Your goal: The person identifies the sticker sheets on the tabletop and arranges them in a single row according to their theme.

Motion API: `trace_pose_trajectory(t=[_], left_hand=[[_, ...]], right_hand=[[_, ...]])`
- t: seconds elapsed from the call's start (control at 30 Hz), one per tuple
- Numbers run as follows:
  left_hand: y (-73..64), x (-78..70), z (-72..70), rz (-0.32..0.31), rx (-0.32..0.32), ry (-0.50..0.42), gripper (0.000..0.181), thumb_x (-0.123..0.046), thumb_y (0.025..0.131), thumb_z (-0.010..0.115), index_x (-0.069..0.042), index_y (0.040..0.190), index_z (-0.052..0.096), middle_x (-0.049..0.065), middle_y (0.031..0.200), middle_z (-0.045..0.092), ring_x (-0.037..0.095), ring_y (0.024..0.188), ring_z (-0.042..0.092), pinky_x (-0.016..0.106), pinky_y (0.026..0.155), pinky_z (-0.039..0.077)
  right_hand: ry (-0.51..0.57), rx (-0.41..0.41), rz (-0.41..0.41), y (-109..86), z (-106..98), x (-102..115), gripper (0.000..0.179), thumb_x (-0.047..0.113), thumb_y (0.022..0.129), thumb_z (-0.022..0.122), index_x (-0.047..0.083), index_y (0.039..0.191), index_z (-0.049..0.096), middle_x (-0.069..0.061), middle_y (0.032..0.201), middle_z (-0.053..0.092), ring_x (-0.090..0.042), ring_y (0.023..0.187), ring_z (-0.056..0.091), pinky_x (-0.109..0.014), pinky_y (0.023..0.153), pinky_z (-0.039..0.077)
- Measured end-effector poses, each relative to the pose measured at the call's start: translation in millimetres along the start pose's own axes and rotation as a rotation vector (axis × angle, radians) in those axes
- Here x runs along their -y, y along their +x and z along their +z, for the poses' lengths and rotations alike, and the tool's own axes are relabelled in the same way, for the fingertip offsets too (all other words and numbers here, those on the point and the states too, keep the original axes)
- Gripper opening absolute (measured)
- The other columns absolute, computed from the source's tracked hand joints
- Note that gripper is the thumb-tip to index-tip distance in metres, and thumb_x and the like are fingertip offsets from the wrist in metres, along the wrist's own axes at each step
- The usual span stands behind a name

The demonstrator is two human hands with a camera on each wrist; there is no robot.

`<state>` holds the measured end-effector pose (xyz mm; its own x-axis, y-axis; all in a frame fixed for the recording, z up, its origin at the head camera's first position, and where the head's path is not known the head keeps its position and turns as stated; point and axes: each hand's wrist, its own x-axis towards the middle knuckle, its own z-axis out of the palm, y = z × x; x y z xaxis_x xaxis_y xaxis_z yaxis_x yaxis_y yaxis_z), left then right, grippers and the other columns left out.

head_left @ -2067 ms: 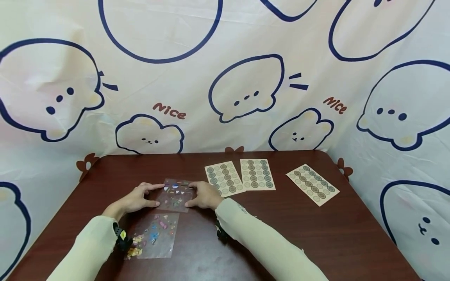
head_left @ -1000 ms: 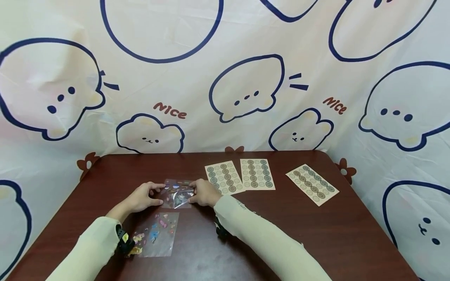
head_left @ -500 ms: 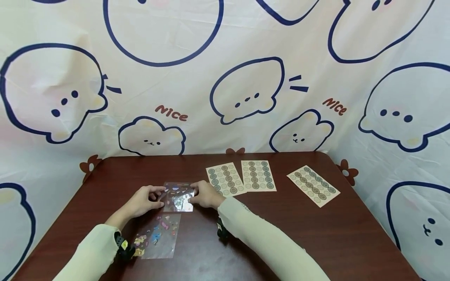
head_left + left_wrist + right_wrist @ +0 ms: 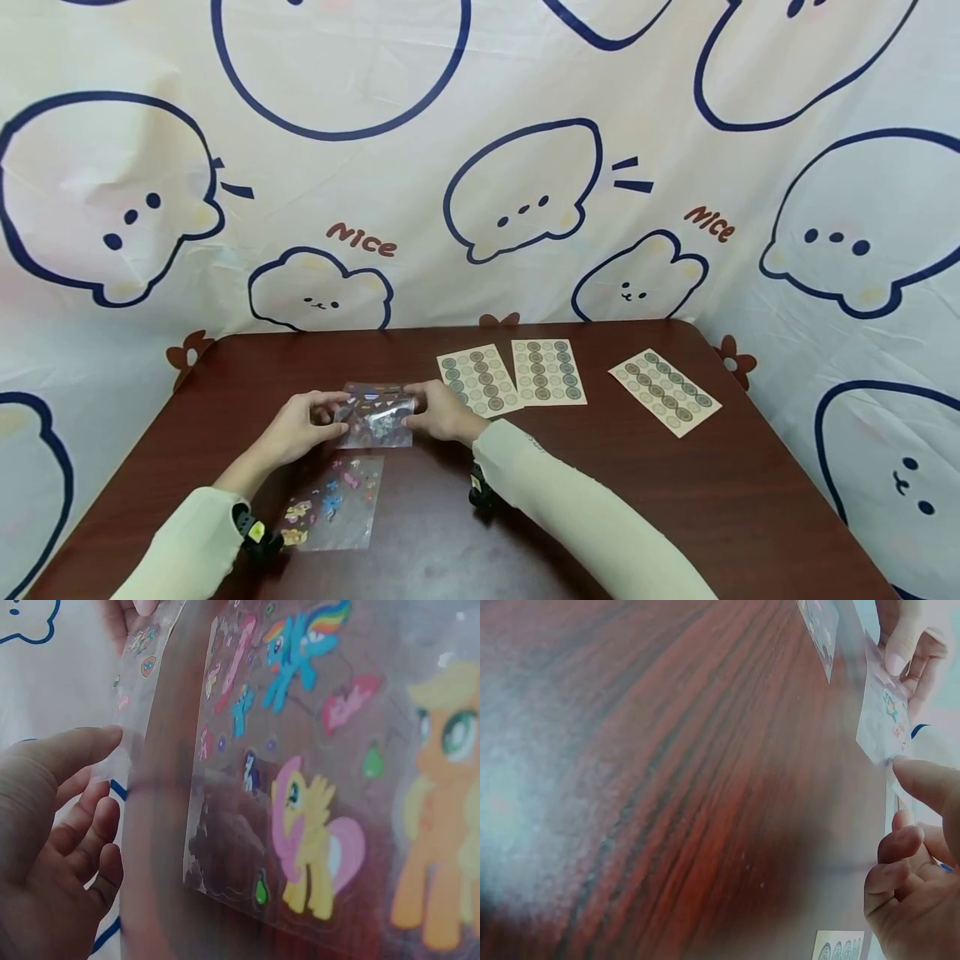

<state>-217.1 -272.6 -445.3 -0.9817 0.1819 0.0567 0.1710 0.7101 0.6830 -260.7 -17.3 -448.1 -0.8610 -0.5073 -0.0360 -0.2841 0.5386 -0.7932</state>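
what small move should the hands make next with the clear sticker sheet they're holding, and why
Probably lay the held sheet flat and let go: the left hand and right hand grip its opposite sides, and another clear sheet lies flat on the table, just below it in the head view.

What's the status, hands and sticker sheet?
Left hand, right hand: pinching opposite sides of clear sticker sheet. Second sheet below it in head view. Nothing seen blocking either hand.
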Motion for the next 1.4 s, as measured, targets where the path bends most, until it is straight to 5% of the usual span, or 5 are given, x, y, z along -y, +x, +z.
trace_pose_trajectory(t=[0.17,0.53,1.4], left_hand=[[-5.0,-1.1,0.0,0.006,-0.007,-0.008,0.043,-0.008,0.089,0.075,0.001,0.130,0.065,0.011,0.102,0.063,0.018,0.083,0.051,0.024,0.064,0.043],[-17.9,-2.4,-3.1,0.079,-0.019,-0.060,0.041,-0.008,0.089,0.075,0.002,0.128,0.066,0.009,0.096,0.062,0.005,0.074,0.049,0.024,0.058,0.042],[-26.5,-18.3,5.2,0.114,-0.046,-0.039,0.035,-0.008,0.087,0.078,-0.001,0.120,0.071,0.005,0.089,0.061,0.004,0.071,0.050,0.022,0.060,0.043]], right_hand=[[-0.035,0.016,-0.004,-4.2,-1,1,0.058,0.013,0.089,0.077,0.004,0.143,0.056,0.007,0.080,0.056,-0.005,0.066,0.046,-0.019,0.075,0.042],[-0.011,0.020,-0.048,-12.7,-2,3,0.056,0.009,0.088,0.078,0.003,0.140,0.059,0.008,0.080,0.056,-0.003,0.059,0.045,-0.017,0.062,0.040],[0.006,0.055,-0.104,-35.7,-9,-6,0.059,0.005,0.088,0.076,-0.002,0.142,0.055,0.000,0.088,0.057,-0.003,0.049,0.034,-0.016,0.051,0.035]])
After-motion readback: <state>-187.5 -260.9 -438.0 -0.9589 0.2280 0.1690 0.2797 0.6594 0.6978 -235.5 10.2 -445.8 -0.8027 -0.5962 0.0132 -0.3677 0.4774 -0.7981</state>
